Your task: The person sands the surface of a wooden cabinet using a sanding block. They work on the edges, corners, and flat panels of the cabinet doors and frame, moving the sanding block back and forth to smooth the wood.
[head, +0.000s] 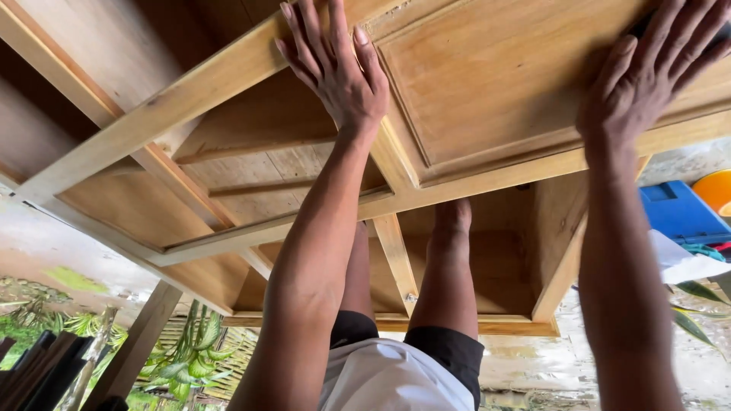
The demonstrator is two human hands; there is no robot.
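Pressing flat and open, the left hand (335, 72) lies on the wooden cabinet (228, 76). The right hand (647, 76) rests open on its panelled door (487, 76), gripping nothing.

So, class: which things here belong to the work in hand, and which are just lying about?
In hand:
pale wooden panelled cabinet
left hand, flat on it
right hand, flat on it

Lying about:
blue plastic box
orange round container
green leafy plants

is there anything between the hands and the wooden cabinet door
Nothing visible. The left hand lies flat on the frame beside the door panel, and the right hand presses flat on the panel itself, both in direct contact with the wood.
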